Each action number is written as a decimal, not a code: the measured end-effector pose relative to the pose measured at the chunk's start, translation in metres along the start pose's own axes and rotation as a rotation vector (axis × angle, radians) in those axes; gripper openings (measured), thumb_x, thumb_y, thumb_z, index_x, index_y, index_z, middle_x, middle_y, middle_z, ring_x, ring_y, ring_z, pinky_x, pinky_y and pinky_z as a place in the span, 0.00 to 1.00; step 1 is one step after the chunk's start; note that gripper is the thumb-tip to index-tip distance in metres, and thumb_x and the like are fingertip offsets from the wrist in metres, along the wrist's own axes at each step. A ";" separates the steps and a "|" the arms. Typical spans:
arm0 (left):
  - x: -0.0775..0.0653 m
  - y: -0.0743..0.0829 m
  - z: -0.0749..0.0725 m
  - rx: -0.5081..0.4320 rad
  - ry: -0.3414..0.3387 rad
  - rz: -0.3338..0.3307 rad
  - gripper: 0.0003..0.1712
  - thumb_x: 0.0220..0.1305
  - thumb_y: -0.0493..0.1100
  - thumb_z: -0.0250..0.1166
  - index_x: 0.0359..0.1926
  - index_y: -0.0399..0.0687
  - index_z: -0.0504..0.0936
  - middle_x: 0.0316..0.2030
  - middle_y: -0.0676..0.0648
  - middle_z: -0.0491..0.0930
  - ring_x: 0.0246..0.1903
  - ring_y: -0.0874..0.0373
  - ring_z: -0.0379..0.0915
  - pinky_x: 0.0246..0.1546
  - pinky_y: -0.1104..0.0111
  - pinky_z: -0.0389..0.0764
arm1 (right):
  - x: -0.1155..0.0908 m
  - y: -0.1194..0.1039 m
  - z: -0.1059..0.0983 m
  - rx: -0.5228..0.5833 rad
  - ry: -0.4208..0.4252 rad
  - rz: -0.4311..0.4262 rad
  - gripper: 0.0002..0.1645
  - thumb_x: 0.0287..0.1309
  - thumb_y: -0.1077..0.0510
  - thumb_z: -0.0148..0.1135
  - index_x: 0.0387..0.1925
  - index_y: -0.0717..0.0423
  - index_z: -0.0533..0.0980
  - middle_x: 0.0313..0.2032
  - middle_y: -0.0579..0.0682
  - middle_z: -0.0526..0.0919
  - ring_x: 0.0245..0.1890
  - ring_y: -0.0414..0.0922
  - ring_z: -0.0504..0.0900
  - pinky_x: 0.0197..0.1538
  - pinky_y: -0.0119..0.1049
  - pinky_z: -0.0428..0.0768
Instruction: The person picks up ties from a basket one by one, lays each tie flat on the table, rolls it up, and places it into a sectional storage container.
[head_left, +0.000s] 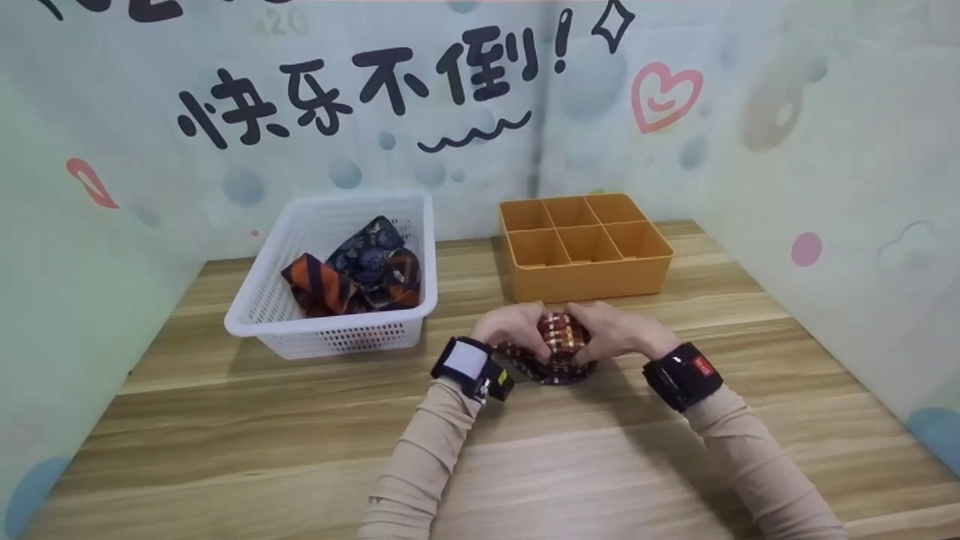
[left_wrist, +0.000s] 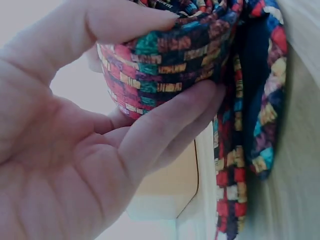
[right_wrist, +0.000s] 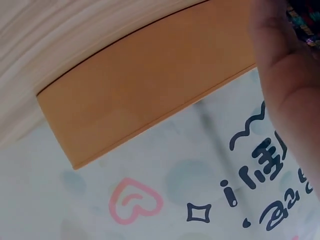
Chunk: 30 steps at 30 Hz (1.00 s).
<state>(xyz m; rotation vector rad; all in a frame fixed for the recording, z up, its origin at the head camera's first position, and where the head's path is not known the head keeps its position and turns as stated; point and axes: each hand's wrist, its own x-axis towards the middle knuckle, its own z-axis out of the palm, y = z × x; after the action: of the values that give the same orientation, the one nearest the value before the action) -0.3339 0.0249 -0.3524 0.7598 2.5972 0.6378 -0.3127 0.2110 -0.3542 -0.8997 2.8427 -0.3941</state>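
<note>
A necktie (head_left: 564,337) with a checked weave of red, dark, cream and teal is rolled into a thick coil above the table. My left hand (head_left: 514,328) grips the coil from the left, and my right hand (head_left: 616,330) holds its right side. In the left wrist view, the thumb lies at the coil's rim and the fingers curl under the rolled necktie (left_wrist: 165,70). A loose length of it hangs beside the roll, near the tabletop. The right wrist view shows only part of the right hand (right_wrist: 290,85), with a sliver of necktie (right_wrist: 304,25) at the edge.
At the back left stands a white perforated basket (head_left: 330,328) holding an orange-and-navy striped necktie (head_left: 319,285) and a dark blue patterned one (head_left: 367,251). An orange organizer box (head_left: 592,281) with several compartments stands just beyond the hands. Printed walls enclose the wooden table (head_left: 300,450).
</note>
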 end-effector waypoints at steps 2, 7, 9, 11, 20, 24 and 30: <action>-0.002 0.004 -0.001 0.009 -0.007 0.008 0.34 0.45 0.42 0.72 0.53 0.39 0.70 0.51 0.42 0.77 0.50 0.51 0.73 0.56 0.64 0.74 | 0.000 -0.002 -0.001 -0.042 0.023 -0.016 0.33 0.38 0.59 0.69 0.50 0.61 0.70 0.43 0.59 0.80 0.43 0.52 0.80 0.46 0.46 0.81; -0.005 0.016 -0.001 0.065 0.030 0.033 0.43 0.44 0.51 0.75 0.60 0.43 0.67 0.56 0.44 0.75 0.57 0.50 0.72 0.60 0.63 0.72 | -0.004 -0.010 -0.004 -0.194 0.060 0.026 0.34 0.38 0.54 0.72 0.50 0.60 0.72 0.36 0.58 0.83 0.35 0.53 0.82 0.36 0.45 0.83; -0.005 0.020 0.000 0.086 0.055 0.043 0.41 0.44 0.51 0.74 0.59 0.43 0.68 0.56 0.44 0.76 0.56 0.50 0.72 0.58 0.63 0.74 | -0.004 -0.013 -0.004 -0.232 0.060 0.048 0.34 0.38 0.53 0.73 0.50 0.59 0.72 0.34 0.58 0.83 0.33 0.53 0.83 0.34 0.46 0.83; -0.005 0.021 0.002 0.099 0.075 0.046 0.38 0.44 0.50 0.73 0.57 0.43 0.71 0.53 0.45 0.77 0.53 0.51 0.74 0.55 0.64 0.76 | -0.005 -0.014 -0.003 -0.251 0.052 0.063 0.34 0.38 0.53 0.72 0.50 0.60 0.72 0.34 0.59 0.83 0.33 0.54 0.82 0.34 0.46 0.83; -0.002 0.009 0.002 0.105 0.067 -0.029 0.32 0.45 0.44 0.70 0.53 0.40 0.71 0.51 0.43 0.78 0.50 0.52 0.74 0.52 0.65 0.77 | -0.003 -0.015 -0.001 -0.138 0.094 0.037 0.36 0.39 0.55 0.71 0.49 0.64 0.65 0.47 0.63 0.76 0.47 0.60 0.79 0.51 0.53 0.79; -0.003 0.007 0.000 0.077 0.025 -0.033 0.39 0.45 0.42 0.71 0.59 0.39 0.66 0.56 0.41 0.75 0.55 0.51 0.72 0.59 0.65 0.73 | -0.003 -0.017 0.000 -0.155 0.108 0.009 0.33 0.39 0.57 0.71 0.47 0.65 0.68 0.45 0.62 0.78 0.45 0.59 0.80 0.49 0.52 0.80; -0.006 0.018 0.001 0.112 0.022 0.073 0.39 0.44 0.48 0.74 0.58 0.45 0.71 0.53 0.45 0.79 0.53 0.51 0.74 0.57 0.65 0.74 | -0.004 -0.020 0.005 -0.293 0.219 -0.071 0.31 0.37 0.56 0.73 0.44 0.69 0.73 0.39 0.63 0.79 0.37 0.59 0.82 0.42 0.52 0.82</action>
<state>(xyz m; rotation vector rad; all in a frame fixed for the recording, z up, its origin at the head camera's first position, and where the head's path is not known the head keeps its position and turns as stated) -0.3215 0.0358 -0.3424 0.8910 2.6540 0.5272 -0.2972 0.1963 -0.3533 -1.0704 3.1331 -0.0867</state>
